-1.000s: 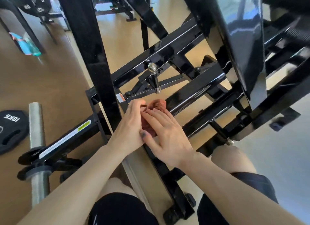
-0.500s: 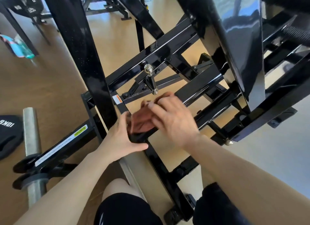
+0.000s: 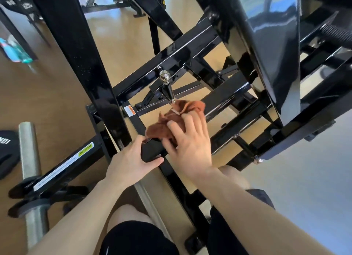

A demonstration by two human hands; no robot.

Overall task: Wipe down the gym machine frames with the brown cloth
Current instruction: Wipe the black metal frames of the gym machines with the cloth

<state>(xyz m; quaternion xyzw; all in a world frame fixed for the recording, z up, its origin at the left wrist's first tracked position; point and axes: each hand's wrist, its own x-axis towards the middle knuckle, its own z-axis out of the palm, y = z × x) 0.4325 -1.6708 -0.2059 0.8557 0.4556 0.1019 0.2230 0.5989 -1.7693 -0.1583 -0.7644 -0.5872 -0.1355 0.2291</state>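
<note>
A bunched brown cloth [image 3: 163,126] lies on a low black bar of the gym machine frame [image 3: 176,178], just below a chrome-topped pin [image 3: 165,77]. My right hand [image 3: 190,142] presses down on the cloth with spread, fairly straight fingers, and part of the cloth sticks out beyond the fingertips. To the cloth's left, my left hand [image 3: 131,165] grips the same bar, thumb on the near side and fingers wrapped over the far side.
A thick black upright post [image 3: 72,45] rises at the left, and crossing black beams [image 3: 181,51] fill the middle and right. A steel barbell sleeve [image 3: 28,146] and a black weight plate [image 3: 5,154] lie on the wooden floor at left. My knees are below.
My left hand has left the cloth and taken hold of the bar. My right hand has moved the cloth up along the bar towards the pin.
</note>
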